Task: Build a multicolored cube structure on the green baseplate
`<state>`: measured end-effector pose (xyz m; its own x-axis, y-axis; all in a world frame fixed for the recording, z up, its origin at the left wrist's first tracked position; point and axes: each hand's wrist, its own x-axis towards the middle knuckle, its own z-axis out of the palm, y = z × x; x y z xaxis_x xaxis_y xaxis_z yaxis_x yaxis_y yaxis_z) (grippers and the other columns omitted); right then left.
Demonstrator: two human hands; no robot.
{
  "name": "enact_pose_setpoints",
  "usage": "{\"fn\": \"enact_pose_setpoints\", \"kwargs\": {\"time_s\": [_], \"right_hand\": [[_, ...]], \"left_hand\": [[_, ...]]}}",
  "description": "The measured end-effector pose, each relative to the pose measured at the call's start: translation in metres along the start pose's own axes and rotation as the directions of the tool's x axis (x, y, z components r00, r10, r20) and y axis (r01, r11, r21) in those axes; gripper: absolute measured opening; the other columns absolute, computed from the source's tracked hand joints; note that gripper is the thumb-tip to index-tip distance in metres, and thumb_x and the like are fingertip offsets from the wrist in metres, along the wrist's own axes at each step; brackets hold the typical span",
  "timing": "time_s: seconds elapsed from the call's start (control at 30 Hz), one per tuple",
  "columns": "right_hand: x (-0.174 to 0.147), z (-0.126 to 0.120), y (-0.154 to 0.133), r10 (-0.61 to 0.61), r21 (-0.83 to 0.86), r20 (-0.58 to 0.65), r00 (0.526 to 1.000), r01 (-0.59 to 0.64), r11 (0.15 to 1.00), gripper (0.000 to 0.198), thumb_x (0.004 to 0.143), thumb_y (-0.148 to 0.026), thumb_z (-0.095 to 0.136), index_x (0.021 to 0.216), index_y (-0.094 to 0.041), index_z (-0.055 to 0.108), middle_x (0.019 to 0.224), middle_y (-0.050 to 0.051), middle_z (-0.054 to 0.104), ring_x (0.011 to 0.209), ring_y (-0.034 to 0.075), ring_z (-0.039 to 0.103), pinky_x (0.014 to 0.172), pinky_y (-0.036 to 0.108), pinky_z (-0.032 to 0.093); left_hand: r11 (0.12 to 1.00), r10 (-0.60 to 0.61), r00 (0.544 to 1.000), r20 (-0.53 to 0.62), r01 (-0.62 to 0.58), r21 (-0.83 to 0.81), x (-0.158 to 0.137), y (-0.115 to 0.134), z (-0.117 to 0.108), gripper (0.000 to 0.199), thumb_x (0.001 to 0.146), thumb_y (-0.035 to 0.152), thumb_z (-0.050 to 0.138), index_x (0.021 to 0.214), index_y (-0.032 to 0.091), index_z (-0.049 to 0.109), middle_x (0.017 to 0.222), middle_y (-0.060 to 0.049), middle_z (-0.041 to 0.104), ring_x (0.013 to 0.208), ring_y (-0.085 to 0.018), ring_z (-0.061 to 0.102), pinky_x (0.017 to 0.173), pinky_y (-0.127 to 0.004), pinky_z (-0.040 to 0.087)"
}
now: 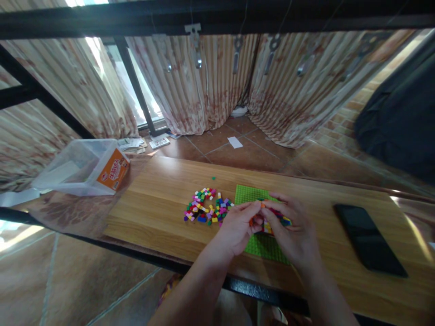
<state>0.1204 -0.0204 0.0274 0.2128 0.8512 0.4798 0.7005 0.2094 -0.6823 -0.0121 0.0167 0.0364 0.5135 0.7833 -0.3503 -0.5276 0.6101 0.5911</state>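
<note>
My left hand and my right hand meet over a green studded baseplate. Their fingertips close together on a small orange building brick. Below the fingers, a cluster of multicoloured bricks in red, yellow, white and blue sits on the baseplate, partly covered by both hands. Left of the plate lies a loose pile of small coloured bricks on the wooden board. A single green brick rests apart, behind the pile.
A black phone lies on the wooden board at right. At left stands a clear plastic box with an orange label. A black bar with hanging metal pieces crosses above. Patterned curtains hang behind.
</note>
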Motion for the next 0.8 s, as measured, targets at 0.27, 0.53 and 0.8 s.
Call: {"fn": "enact_pose_setpoints", "kwargs": {"time_s": [0.27,0.53,0.8], "right_hand": [[0.003,-0.006,0.000,-0.209,-0.119,0.002,0.978,0.207,0.971,0.020,0.086,-0.029,0.063,0.104,-0.029,0.071,0.117,0.007,0.064,0.106,0.024,0.058,0.092,0.045,0.047],[0.002,-0.007,0.003,-0.130,-0.011,0.022,0.991,0.130,0.991,0.012,0.085,-0.030,0.064,0.095,-0.029,0.071,0.108,0.004,0.066,0.100,0.021,0.062,0.088,0.041,0.051],[0.003,-0.021,0.039,0.183,-0.012,-0.052,0.982,-0.184,0.983,0.021,0.083,-0.043,0.065,0.086,-0.025,0.075,0.100,0.005,0.069,0.094,0.022,0.064,0.090,0.043,0.050]], "left_hand": [[1.000,0.011,1.000,-0.009,-0.011,0.018,0.001,0.000,0.002,0.041,0.057,0.043,0.084,0.066,0.010,0.062,0.060,0.002,0.051,0.048,-0.002,0.033,0.045,-0.021,0.014],[0.998,0.012,0.999,-0.041,-0.009,0.065,-0.001,0.003,0.003,0.041,0.058,0.043,0.084,0.064,0.010,0.060,0.053,0.005,0.044,0.045,-0.001,0.030,0.042,-0.019,0.011],[0.999,0.031,0.993,-0.114,-0.026,0.046,0.001,0.009,-0.005,0.033,0.067,0.038,0.078,0.072,0.008,0.065,0.066,-0.001,0.054,0.047,0.000,0.036,0.041,-0.015,0.015]]}}
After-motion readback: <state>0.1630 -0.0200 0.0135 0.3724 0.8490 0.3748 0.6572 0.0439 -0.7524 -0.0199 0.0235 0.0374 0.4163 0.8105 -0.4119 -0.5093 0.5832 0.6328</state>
